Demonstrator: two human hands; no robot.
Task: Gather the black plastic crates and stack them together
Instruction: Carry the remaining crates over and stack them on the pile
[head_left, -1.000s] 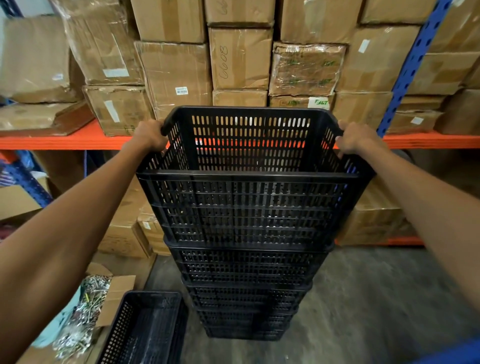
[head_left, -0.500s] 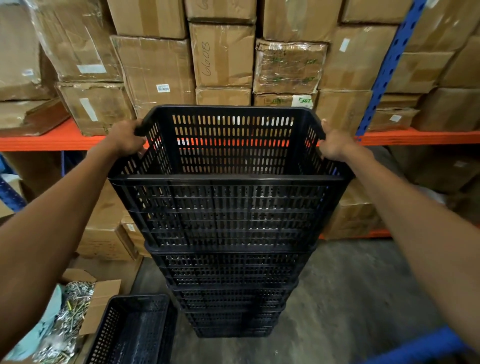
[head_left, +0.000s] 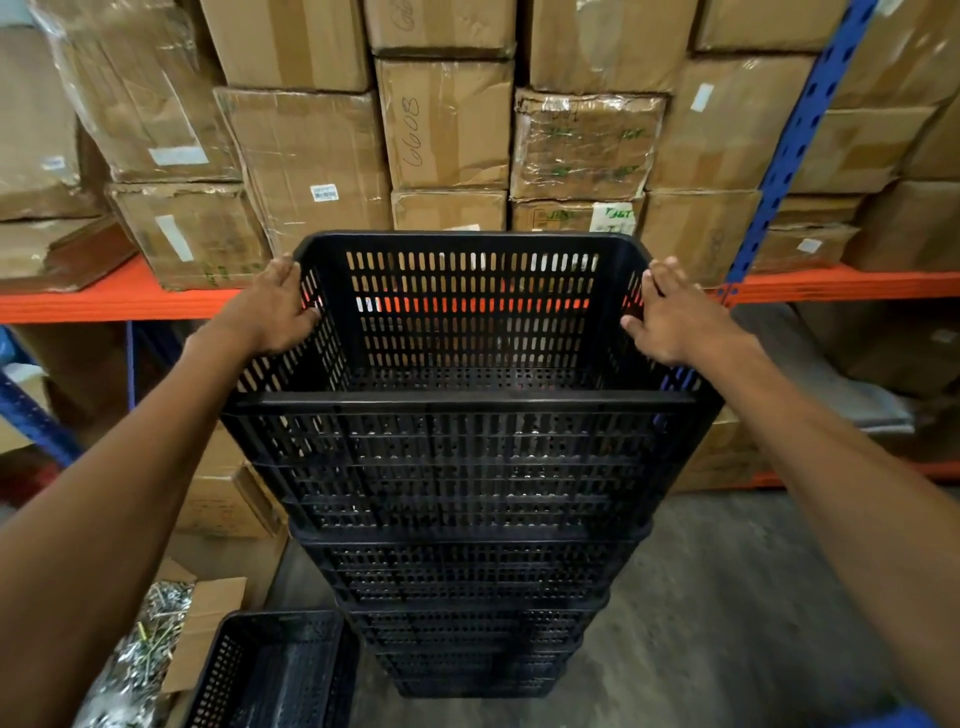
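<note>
Fingers (head_left: 291, 278) of the left hand (head_left: 270, 312) are laid flat and stretched out along the left rim of the top crate (head_left: 467, 332). They are not curled around the rim. The thumb is pressed against the slotted side wall. Fingers (head_left: 662, 275) of the right hand (head_left: 675, 319) are spread apart and laid flat on the right rim in the same way. Nothing is gripped tightly by either hand.

The top crate is black plastic with many small slots. It is set on a tall stack of black crates (head_left: 467, 597) that is stood on the grey floor (head_left: 727, 597). Nothing can be seen inside the top crate.

One more black crate (head_left: 270, 670) is seen on the floor, just to the left of the stack's bottom. Beside it, an open cardboard box (head_left: 202, 618) with shiny metal bits (head_left: 140, 649) is seen.

Behind the stack, an orange shelf (head_left: 119, 299) is loaded with many brown cardboard boxes (head_left: 447, 124). A blue post (head_left: 795, 135) is seen on the right side.
</note>
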